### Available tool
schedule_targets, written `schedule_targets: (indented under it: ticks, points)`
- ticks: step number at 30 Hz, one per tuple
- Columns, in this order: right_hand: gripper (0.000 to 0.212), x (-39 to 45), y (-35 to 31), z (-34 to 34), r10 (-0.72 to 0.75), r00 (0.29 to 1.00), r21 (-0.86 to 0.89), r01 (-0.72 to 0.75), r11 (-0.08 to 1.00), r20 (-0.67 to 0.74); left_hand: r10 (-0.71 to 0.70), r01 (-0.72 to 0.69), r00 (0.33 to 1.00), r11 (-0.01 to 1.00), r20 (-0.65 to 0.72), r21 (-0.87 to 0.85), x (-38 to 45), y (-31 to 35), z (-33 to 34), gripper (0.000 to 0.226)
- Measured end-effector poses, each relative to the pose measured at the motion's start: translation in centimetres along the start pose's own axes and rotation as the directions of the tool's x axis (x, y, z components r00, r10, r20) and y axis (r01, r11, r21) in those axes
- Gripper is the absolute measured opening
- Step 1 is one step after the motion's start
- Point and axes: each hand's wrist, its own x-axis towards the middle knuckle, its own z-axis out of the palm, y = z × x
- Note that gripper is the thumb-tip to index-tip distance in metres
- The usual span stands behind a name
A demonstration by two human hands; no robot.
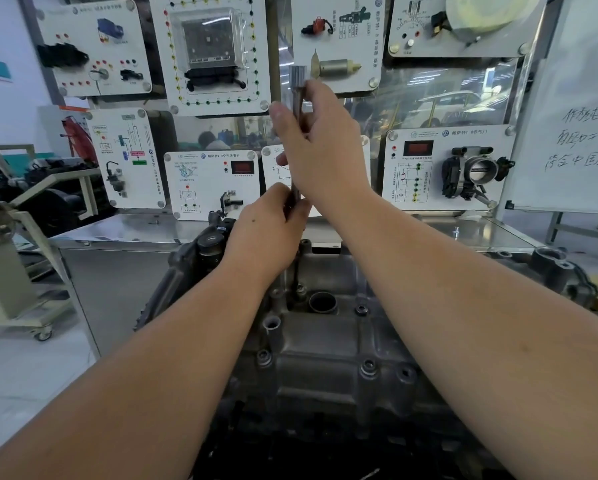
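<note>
The right hand [321, 150] wraps the upper shaft, and the left hand [269, 223] grips lower down, of a long slim steel socket bar [297, 77] standing upright at frame centre, its tip on the grey cast engine housing [325, 341]. It is probably rigid, smooth and slippery, best held mid-shaft.
</note>
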Motion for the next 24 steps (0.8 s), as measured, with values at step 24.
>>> schedule_targets:
  ticks: [24]
  points:
    - [0.023,0.34,0.15,-0.02,0.058,0.998,-0.003,-0.058,0.998,-0.007,0.013,-0.012,1.0,0.998,0.015,-0.066,0.0,-0.09,0.34,0.029]
